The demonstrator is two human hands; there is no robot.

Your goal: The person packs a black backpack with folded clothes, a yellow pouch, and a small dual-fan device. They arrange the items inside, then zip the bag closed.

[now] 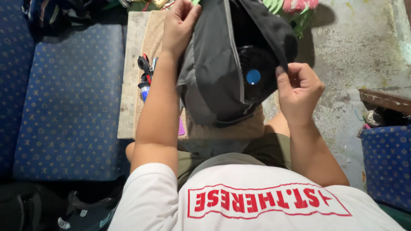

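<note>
A grey and black garment with a round black fan built into it hangs over a small table. The fan has a blue hub and shows through an opening in the fabric. My left hand pinches the garment's upper left edge. My right hand grips the black fabric edge beside the fan, at the right. Both hands hold the garment spread between them above my lap.
A small wooden table with a beige cloth carries red-handled pliers, a blue-tipped tool and a purple piece. Blue patterned cushions lie to the left, another at the right. Concrete floor is at the right; dark shoes sit bottom left.
</note>
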